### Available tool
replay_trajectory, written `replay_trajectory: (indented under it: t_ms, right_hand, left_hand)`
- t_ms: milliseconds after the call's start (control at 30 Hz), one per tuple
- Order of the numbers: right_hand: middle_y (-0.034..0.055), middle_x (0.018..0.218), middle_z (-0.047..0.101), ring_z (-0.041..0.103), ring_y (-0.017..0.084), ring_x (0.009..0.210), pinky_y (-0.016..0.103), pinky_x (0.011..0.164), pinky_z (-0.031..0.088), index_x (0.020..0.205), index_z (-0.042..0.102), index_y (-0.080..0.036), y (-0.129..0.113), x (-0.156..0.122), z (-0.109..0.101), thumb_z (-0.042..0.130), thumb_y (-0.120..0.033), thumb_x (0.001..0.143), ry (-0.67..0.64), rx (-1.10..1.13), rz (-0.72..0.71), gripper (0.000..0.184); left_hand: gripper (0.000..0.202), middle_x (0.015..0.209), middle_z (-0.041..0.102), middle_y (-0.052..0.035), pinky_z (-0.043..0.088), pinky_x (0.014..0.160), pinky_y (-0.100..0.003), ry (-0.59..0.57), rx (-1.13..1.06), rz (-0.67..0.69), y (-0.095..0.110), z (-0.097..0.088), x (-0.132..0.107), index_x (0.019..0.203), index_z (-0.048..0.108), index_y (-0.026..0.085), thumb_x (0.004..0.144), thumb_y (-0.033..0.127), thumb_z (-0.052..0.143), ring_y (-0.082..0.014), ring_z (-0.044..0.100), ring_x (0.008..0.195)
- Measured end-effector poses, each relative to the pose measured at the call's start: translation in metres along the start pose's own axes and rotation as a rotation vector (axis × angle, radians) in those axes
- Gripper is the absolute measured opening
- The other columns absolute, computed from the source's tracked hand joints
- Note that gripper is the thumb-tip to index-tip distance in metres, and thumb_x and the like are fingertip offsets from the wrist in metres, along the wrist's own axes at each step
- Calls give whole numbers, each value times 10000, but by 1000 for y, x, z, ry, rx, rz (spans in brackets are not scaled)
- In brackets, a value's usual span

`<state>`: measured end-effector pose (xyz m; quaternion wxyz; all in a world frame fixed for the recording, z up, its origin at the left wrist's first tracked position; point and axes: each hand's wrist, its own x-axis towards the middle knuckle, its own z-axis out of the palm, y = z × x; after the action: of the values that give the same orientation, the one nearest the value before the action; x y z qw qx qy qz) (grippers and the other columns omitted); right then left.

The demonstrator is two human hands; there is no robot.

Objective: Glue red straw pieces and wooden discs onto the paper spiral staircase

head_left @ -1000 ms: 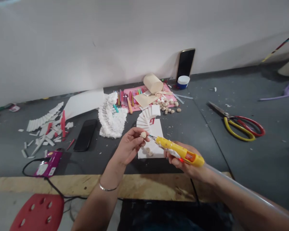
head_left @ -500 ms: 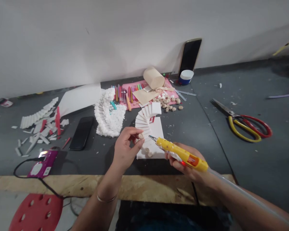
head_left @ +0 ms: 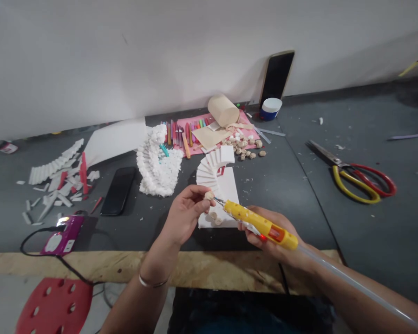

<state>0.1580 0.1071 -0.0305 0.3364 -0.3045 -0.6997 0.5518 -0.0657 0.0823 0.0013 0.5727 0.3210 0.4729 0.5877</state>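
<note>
Pinched in left grip (head_left: pixel 185 212), gap only pebble-wide: beige pebble (head_left: pixel 209 195). Wrapped in right grip (head_left: pixel 282 219): yellow glue gun (head_left: pixel 261 223), nozzle (head_left: pixel 219 200) at or just beside pebble, contact unclear. Near grips, white board (head_left: pixel 230 181) with curved white steps (head_left: pixel 207 174). On dark tabletop (head_left: pixel 292 171): black phone (head_left: pixel 118 191) left of left grip, scissors (head_left: pixel 335 160) right of right grip. Beyond both, pale wall (head_left: pixel 195 51).

Your grey table (head_left: pixel 282 185) crosses the frame; on it you have scissors (head_left: pixel 340 164) at right; a pink sheet (head_left: pixel 196 149) at upper centre; a white-lidded jar (head_left: pixel 271 110) right of that; a flat black phone (head_left: pixel 118 191) at centre left; a purple box (head_left: pixel 67 235) at lower left.
</note>
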Motion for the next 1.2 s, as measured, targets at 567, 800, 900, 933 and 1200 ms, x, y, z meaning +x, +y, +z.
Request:
replay_trajectory:
  t_ms: [567, 800, 900, 933, 1200]
  right_hand:
    - [-11, 635, 543, 467, 111, 522, 246, 482, 361, 696, 524, -210, -15, 11, -4, 631, -437, 859, -89, -196, -106, 299]
    - [-22, 624, 532, 456, 93, 508, 229, 472, 340, 688, 508, -200, -15, 10, -5, 599, -394, 883, -58, -254, -119, 290]
    - [-25, 608, 518, 432, 88, 493, 232, 463, 315, 670, 498, -200, -14, 10, -6, 588, -401, 889, -66, -263, -115, 310]
    - [-24, 611, 521, 430, 88, 493, 233, 461, 310, 670, 501, -201, -14, 10, -6, 588, -405, 889, -77, -252, -122, 312]
    - [-31, 580, 468, 381, 95, 481, 248, 443, 302, 652, 460, -215, -18, 11, -8, 581, -498, 875, -44, -156, -48, 380]
  left_hand:
    - [315, 771, 701, -27, 504, 583, -189, -3, -13, -60, -1, -3, -1, 892, 758, 195, 625, 311, 879, -119, 645, 702]
    - [305, 772, 700, -26, 518, 615, -199, -11, -18, -84, -1, -2, -2, 880, 764, 198, 623, 311, 881, -119, 653, 704]
    - [298, 773, 707, -31, 519, 628, -201, -15, -10, -82, -2, -3, -2, 891, 763, 196, 637, 306, 873, -118, 649, 702]
    - [300, 776, 709, -33, 516, 626, -200, -12, -7, -78, -3, -3, -2, 899, 763, 195, 640, 303, 871, -118, 646, 702]
    - [313, 780, 704, -29, 507, 604, -192, 22, -23, -83, 1, -3, -2, 885, 768, 192, 620, 313, 884, -122, 650, 715]
